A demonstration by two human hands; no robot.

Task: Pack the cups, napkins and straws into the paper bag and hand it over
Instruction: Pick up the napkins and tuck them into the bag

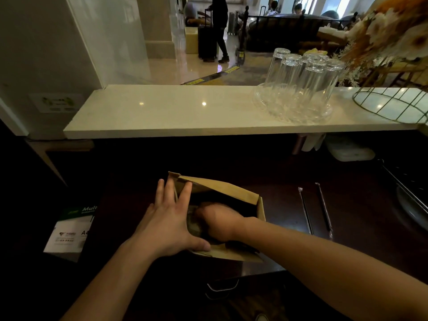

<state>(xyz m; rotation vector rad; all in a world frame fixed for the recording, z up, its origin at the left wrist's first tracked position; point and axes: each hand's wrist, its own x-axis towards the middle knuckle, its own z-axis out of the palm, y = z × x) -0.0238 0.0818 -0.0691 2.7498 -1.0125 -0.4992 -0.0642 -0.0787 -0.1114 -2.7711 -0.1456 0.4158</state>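
Note:
A brown paper bag (222,191) stands open on the dark lower counter. My left hand (170,218) spreads flat against the bag's left wall and rim, holding the mouth apart. My right hand (220,221) reaches down inside the bag with its fingers curled over something pale and rounded, perhaps a cup (193,224); the dim interior hides what it is. Two wrapped straws (305,212) lie side by side on the counter to the right of the bag. No napkins are visible.
A white stone ledge (162,112) runs above the dark counter, carrying a glass tray of upturned drinking glasses (301,84) and a gold wire flower stand (391,100). A paper ream box (69,230) sits lower left. A plate and rack (410,205) are at the right edge.

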